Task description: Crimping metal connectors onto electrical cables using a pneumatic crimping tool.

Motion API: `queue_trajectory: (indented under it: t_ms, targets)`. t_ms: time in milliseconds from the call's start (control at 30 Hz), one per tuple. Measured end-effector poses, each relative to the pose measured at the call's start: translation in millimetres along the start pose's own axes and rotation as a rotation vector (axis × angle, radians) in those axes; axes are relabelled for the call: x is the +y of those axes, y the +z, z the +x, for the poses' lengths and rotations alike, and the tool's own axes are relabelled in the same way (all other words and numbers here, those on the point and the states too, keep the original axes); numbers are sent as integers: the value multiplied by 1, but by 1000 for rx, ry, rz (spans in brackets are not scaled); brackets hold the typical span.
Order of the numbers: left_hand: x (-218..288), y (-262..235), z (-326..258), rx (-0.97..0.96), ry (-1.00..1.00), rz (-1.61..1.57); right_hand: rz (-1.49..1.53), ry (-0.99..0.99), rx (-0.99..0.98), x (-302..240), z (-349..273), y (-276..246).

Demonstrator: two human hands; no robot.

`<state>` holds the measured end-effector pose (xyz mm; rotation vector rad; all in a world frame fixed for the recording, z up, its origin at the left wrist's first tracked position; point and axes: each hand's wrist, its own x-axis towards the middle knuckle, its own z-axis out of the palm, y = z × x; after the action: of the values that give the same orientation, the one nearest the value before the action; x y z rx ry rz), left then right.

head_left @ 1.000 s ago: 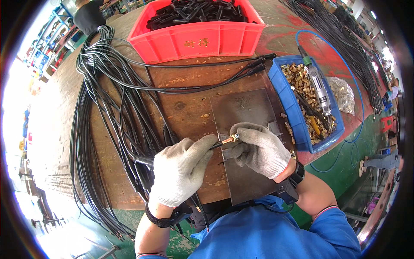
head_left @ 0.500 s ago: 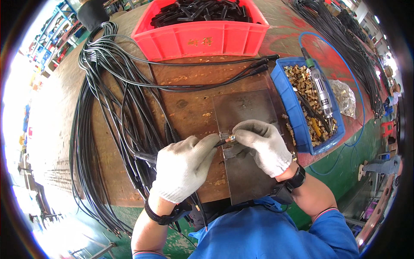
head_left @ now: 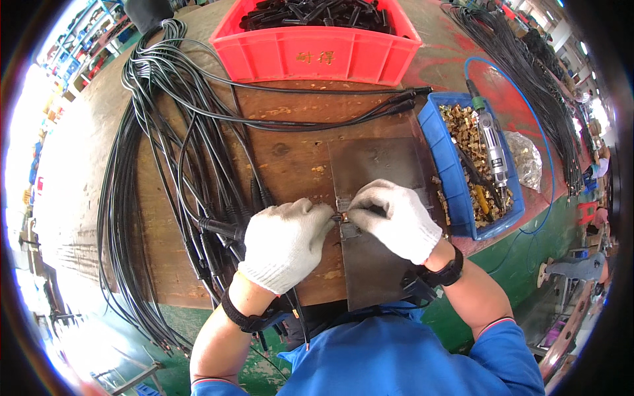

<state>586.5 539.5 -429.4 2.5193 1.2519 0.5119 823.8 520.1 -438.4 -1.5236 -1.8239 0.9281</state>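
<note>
Both my hands wear white knit gloves and meet over a dark metal plate (head_left: 376, 270) on the wooden table. My left hand (head_left: 285, 243) is closed around the end of a black cable (head_left: 336, 217), its tip poking out past the fingers. My right hand (head_left: 397, 221) pinches a small brass-coloured piece at that tip; the fingers hide most of it. Left of my hands lies a large bundle of black cables (head_left: 173, 142), some with thick black moulded joints. A blue bin (head_left: 456, 197) at the right holds many small brass pieces (head_left: 462, 125).
A grey air-powered screwdriver (head_left: 492, 142) with a blue hose (head_left: 538, 119) rests on the blue bin, beside a clear plastic bag (head_left: 525, 158). At the back stands a red bin (head_left: 317, 58) full of black tubular parts. More black cables (head_left: 522, 72) lie at the far right.
My right hand has shifted slightly left, closer to my left hand, and its fingers now cover more of the brass-coloured piece. The view has tilted a little.
</note>
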Motion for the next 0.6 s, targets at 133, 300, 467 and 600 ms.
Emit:
queue_trajectory:
  t_ms: [133, 300, 467, 600]
  targets:
    - [-5, 11, -3, 3, -14, 8, -43, 32, 8, -9, 4, 4]
    - [-7, 18, -1, 33, -15, -29, -67, 12, -56, -3, 12, 1]
    - [-7, 20, 3, 16, 2, -53, -163, -12, -63, -5, 10, -2]
    - [-9, 25, 4, 39, 18, -54, -232, -157, 18, 2, 8, 2]
